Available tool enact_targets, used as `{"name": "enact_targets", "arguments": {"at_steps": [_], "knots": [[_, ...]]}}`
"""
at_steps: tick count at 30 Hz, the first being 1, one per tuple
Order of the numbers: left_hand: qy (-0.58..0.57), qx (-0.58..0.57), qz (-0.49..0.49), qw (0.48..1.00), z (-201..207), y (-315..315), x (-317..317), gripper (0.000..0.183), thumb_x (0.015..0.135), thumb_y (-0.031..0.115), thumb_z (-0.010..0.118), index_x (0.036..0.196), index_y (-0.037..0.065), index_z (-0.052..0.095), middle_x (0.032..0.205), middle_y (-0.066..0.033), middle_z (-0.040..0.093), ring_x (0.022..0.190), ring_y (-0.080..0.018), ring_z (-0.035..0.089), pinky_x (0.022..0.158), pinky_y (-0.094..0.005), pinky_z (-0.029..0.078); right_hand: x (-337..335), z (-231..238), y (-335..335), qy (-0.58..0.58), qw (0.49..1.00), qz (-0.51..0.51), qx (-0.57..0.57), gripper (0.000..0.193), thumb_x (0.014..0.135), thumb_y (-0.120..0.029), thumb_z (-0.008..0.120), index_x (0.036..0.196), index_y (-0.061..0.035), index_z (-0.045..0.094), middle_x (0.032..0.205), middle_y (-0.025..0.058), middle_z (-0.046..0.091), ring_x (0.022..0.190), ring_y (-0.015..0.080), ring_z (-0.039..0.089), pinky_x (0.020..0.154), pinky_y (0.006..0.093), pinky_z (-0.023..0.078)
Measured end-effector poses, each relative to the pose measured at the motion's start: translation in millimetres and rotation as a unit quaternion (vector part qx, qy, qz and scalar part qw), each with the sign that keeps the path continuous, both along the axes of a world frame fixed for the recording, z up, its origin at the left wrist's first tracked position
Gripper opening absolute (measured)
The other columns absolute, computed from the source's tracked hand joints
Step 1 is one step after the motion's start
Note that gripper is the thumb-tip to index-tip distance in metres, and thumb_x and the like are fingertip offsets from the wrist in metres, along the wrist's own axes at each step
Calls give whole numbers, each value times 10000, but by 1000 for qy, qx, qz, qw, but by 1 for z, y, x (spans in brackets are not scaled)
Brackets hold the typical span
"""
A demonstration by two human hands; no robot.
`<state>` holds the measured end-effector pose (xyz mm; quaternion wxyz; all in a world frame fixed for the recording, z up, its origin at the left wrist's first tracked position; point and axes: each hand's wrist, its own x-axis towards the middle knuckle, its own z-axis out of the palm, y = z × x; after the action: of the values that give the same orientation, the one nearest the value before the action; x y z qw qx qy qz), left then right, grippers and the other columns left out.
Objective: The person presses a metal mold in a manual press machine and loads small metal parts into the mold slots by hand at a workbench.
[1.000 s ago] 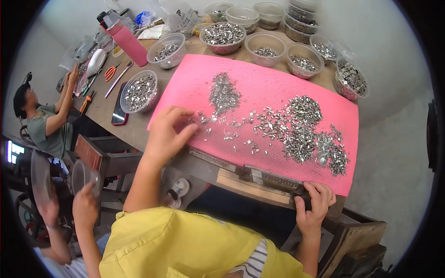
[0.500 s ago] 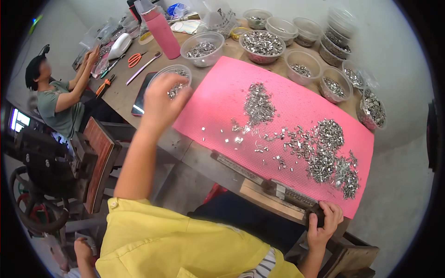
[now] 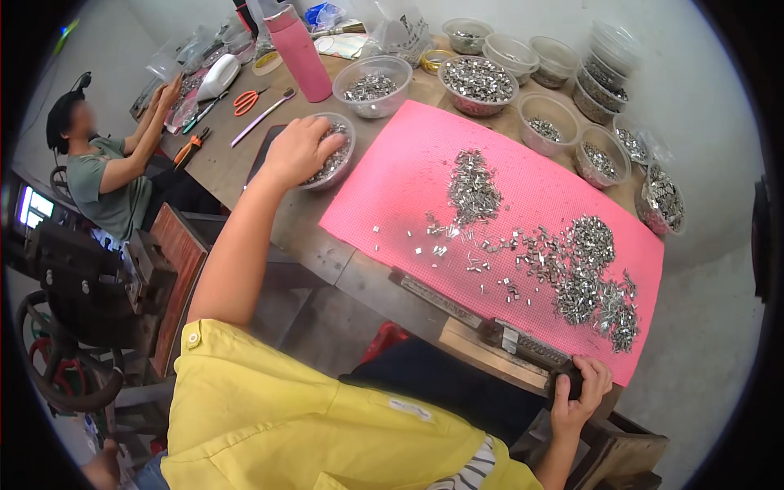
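Observation:
My left hand point(image 3: 304, 153) reaches over a clear plastic bowl point(image 3: 349, 155) of small shiny metal pieces at the left of the pink mat point(image 3: 392, 192). Its fingers are closed and bent down into the bowl, and what the fingertips hold, if anything, is hidden. At the front right, my right hand point(image 3: 581, 396) is wrapped around a black knob point(image 3: 563, 380) at the end of a long dark metal bar fixture point(image 3: 523, 346). This fixture lies along the mat's near edge beside a wooden strip point(image 3: 482, 353). Piles of small metal pieces point(image 3: 584, 257) lie on the mat.
Several plastic bowls of metal pieces point(image 3: 478, 82) line the mat's far side. A pink bottle point(image 3: 300, 57), orange-handled scissors point(image 3: 246, 101), pliers point(image 3: 191, 149) and a brush point(image 3: 261, 118) lie to the left. Another person point(image 3: 106, 163) sits at far left, beside a dark machine point(image 3: 73, 269).
My left hand has come down into the near bowl, its fingers now lower among the pieces. The whole view has shifted slightly; my right hand stays on the knob.

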<state>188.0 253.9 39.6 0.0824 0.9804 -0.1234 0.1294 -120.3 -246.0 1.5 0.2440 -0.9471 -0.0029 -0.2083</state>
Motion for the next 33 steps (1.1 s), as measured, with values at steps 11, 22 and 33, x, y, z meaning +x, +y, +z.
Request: {"name": "enact_targets", "arguments": {"at_steps": [11, 22, 33], "knots": [[0, 69, 123, 990, 7, -11, 1, 406, 1019, 444, 501, 947, 109, 719, 881, -200, 737, 855, -422, 708, 774, -541, 553, 0, -3, 2, -14, 1000, -3, -22, 332, 829, -164, 711, 1133, -35, 677, 1126, 138, 638, 1095, 343, 565, 1025, 449, 359], [-73, 62, 109, 989, 25, -18, 10, 339, 990, 412, 561, 903, 121, 711, 831, -163, 740, 813, -386, 720, 729, -531, 562, 1, -2, 5, -10, 1000, -9, -18, 352, 829, -210, 728, 1132, -37, 683, 1124, 133, 643, 1100, 344, 567, 1023, 451, 352], [-161, 12, -103, 981, 9, -111, -24, 271, 952, 335, 640, 781, 126, 649, 713, -95, 692, 639, -321, 699, 560, -465, 554, 2, -3, 4, -15, 1000, -8, -21, 354, 818, -192, 733, 1133, -40, 682, 1122, 125, 648, 1094, 340, 570, 1023, 450, 353]]}}
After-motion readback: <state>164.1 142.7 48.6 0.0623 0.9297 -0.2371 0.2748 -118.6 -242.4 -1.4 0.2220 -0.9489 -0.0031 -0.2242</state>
